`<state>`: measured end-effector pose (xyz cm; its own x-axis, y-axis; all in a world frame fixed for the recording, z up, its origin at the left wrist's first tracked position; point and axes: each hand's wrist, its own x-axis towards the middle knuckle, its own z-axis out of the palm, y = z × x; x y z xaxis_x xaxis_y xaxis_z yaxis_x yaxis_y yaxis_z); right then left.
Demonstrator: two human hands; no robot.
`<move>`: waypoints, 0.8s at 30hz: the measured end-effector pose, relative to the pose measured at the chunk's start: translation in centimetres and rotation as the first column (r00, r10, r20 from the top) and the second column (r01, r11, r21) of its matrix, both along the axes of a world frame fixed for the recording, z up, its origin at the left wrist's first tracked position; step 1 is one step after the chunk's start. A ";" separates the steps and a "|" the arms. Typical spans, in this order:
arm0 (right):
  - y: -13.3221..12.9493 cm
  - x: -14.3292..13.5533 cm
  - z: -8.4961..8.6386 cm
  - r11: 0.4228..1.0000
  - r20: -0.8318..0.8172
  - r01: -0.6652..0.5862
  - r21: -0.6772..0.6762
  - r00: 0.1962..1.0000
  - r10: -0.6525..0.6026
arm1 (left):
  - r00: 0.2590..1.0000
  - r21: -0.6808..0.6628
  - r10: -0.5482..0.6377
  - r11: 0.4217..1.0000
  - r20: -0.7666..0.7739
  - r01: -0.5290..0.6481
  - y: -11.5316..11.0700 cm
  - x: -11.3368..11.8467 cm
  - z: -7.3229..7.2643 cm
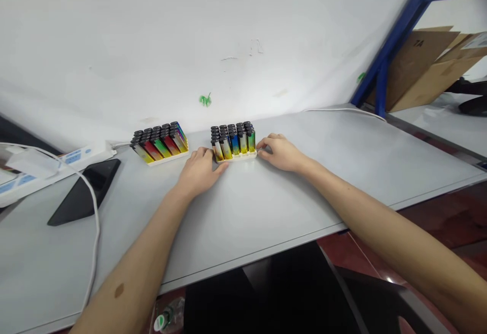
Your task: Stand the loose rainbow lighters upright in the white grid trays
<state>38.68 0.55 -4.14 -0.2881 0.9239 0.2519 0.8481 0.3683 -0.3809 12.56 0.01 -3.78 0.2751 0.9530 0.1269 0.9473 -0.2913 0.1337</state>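
A white tray [243,157] filled with rows of shiny metallic cigarette lighters [235,144] with black tops stands upright on the grey table. My left hand [200,171] grips its left end, thumb along the front edge and fingers at the side and back. At the opposite end, the curled fingers of my right hand [280,152] press against the tray's right side. Left of my left hand is a second white tray [169,158], holding red, green and gold lighters [162,144] that lean slightly.
A black phone or tablet [85,192] lies at the left beside a white power strip [72,161], with a white cable [95,212] looping over the table [243,222]. White wall stands behind. Cardboard boxes [426,70] and a blue metal frame [382,83] are at the right.
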 end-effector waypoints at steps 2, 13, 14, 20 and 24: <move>0.1 0.1 0.0 1.000 -0.005 -0.005 0.012 1.000 0.005 | 1.000 0.007 -0.007 1.000 -0.008 0.007 0.0 -0.1 0.0; 0.4 -1.2 -0.7 1.000 -0.343 -0.007 -0.028 0.939 -0.003 | 0.984 0.041 -0.020 0.999 0.178 0.013 0.7 -0.3 -0.5; 0.5 -1.4 -0.8 0.999 -0.374 -0.004 -0.034 0.927 -0.009 | 0.974 0.047 -0.025 0.999 0.224 0.014 0.9 -0.3 -0.6; 1.8 -2.0 -0.8 0.989 -0.569 -0.135 -0.053 0.818 0.081 | 0.931 0.036 -0.067 0.998 0.359 0.058 1.7 -0.4 -0.8; 1.7 -1.8 -0.4 0.996 -0.540 -0.079 -0.044 0.841 0.043 | 0.927 0.003 -0.062 0.998 0.369 0.065 1.5 -0.5 -0.4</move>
